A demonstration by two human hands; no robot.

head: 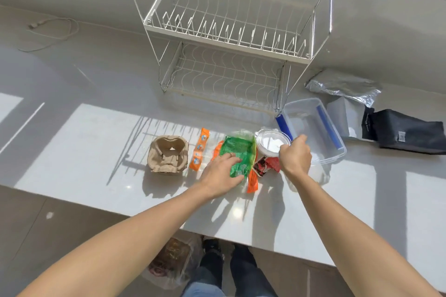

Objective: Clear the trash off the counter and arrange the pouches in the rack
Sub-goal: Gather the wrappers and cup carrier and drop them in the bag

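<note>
**Both hands on the trash pile at the desk edge**

The left hand lies palm down on the green wrapper, its fingers spread loosely and pressing on the crumpled film; the thumb side touches the wrapper's lower edge. The right hand is curled into a loose fist at the rim of the round tub, knuckles up; its fingers are hidden from above, so whether they pinch the rim cannot be told.

Under the green wrapper an orange wrapper sticks out toward the desk edge, and a red packet lies between the two hands, just below the tub. Left of the pile lies a long orange sachet, and beyond it a brown paper cup holder, both apart from the hands.

Just right of the tub stands a clear box with blue clips, touching the right foot of the rack. The white wire rack stands behind the pile, both tiers bare of pouches. The pouches lie to its right: a silver pouch beside the rack's foot, a black pouch nearer the desk's right end, and a pale pouch between them.

The white desk is sunlit. A white cable lies at the far left. On the floor below, a plastic bag sits beside the person's legs.
</note>
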